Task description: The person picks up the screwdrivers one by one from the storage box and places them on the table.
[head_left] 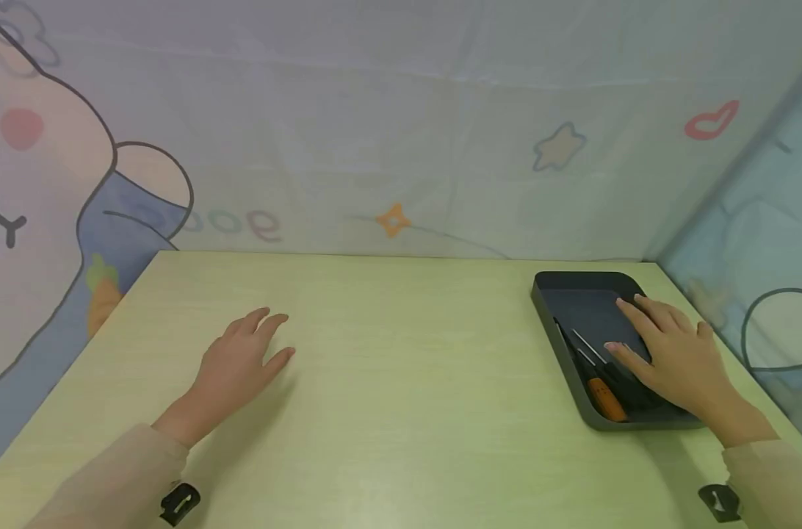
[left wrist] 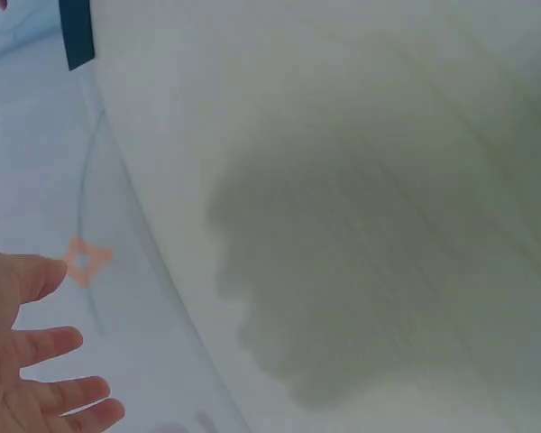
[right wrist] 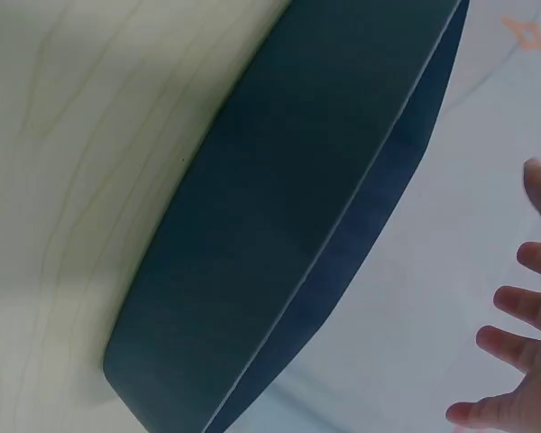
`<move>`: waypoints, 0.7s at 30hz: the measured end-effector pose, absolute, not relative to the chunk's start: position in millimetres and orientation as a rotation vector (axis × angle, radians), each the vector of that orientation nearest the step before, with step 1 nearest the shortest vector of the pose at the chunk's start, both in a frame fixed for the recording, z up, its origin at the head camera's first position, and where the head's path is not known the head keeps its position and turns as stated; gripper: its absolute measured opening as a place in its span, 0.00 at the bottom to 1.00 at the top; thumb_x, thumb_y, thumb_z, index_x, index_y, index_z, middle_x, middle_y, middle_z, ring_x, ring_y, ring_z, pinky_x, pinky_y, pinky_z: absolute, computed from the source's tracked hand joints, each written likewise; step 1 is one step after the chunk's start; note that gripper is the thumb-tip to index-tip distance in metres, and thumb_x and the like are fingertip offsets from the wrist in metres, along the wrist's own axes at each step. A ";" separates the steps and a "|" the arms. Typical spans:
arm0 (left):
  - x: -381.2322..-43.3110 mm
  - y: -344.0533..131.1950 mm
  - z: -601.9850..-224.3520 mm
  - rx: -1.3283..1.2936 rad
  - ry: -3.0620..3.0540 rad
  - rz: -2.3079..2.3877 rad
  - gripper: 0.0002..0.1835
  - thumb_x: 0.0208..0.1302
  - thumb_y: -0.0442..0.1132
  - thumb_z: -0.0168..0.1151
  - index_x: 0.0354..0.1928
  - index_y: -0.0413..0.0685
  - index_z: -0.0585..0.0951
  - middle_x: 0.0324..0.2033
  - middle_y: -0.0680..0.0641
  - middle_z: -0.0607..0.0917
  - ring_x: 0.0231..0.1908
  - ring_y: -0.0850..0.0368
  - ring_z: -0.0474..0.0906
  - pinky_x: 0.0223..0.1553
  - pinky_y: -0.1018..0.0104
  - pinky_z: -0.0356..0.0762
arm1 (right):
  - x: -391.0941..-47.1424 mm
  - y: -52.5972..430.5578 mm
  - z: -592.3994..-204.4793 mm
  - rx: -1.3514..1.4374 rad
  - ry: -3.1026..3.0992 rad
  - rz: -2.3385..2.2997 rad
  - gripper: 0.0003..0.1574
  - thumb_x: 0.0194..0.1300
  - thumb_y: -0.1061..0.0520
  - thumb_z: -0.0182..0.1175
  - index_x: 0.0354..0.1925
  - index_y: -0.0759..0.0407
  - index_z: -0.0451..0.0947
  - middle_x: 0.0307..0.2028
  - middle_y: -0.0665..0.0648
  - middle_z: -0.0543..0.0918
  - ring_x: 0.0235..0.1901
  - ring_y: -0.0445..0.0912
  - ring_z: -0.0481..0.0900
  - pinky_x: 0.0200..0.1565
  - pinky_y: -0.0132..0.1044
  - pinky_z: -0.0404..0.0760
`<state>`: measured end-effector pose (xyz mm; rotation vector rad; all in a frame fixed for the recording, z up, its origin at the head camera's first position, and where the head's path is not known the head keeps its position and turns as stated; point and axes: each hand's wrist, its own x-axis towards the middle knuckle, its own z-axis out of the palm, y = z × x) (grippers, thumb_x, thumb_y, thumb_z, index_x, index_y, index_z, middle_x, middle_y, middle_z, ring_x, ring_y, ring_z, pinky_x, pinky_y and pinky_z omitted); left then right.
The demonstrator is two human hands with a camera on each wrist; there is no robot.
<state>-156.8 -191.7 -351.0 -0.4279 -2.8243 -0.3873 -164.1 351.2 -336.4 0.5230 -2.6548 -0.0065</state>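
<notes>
A dark grey tray [head_left: 573,382] stands at the right side of the table. Inside, along its left and near part, lie a screwdriver with an orange handle [head_left: 606,399] and another thin metal shaft [head_left: 589,345] running to a dark handle. My right hand [head_left: 678,353] hovers over the tray, fingers spread and holding nothing; it hides part of the tray's contents. In the right wrist view the tray's outer wall [right wrist: 252,216] fills the middle, with the fingers at the right edge. My left hand [head_left: 236,367] hangs above the table at the left, fingers apart, its shadow below.
The pale wooden table [head_left: 407,367] reaches back to a printed cloth backdrop [head_left: 374,132]. Another cloth [head_left: 771,242] hangs along the right side. Black wrist devices [head_left: 180,503] sit on both sleeves.
</notes>
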 end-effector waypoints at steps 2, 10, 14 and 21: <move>-160.4 -184.0 -349.6 -0.411 -2.807 -0.490 0.22 0.61 0.42 0.61 0.55 0.38 0.74 0.55 0.33 0.72 0.51 0.34 0.70 0.39 0.41 0.74 | -165.5 353.3 -336.5 0.545 -2.585 0.017 0.39 0.60 0.43 0.61 0.63 0.59 0.66 0.55 0.70 0.70 0.53 0.66 0.67 0.40 0.67 0.66; -180.0 -144.4 -349.3 -0.435 -2.700 -0.762 0.15 0.59 0.36 0.63 0.48 0.39 0.78 0.48 0.38 0.78 0.43 0.42 0.77 0.42 0.49 0.75 | -174.5 370.6 -333.9 0.479 -2.617 0.152 0.27 0.56 0.59 0.64 0.52 0.68 0.73 0.45 0.73 0.75 0.41 0.68 0.72 0.36 0.62 0.70; -190.7 -118.4 -348.4 -0.424 -2.737 -0.920 0.16 0.61 0.38 0.61 0.50 0.40 0.78 0.50 0.39 0.78 0.46 0.43 0.77 0.47 0.49 0.73 | -178.0 381.3 -331.8 0.405 -2.655 0.167 0.23 0.58 0.60 0.62 0.51 0.69 0.73 0.46 0.74 0.75 0.40 0.70 0.73 0.35 0.62 0.70; -199.4 -79.1 -351.6 -0.424 -2.773 -1.043 0.15 0.61 0.38 0.60 0.49 0.41 0.78 0.49 0.40 0.79 0.50 0.45 0.75 0.50 0.50 0.71 | -177.9 396.2 -339.7 0.257 -2.711 0.187 0.21 0.59 0.59 0.60 0.49 0.69 0.73 0.46 0.78 0.74 0.37 0.72 0.73 0.31 0.63 0.70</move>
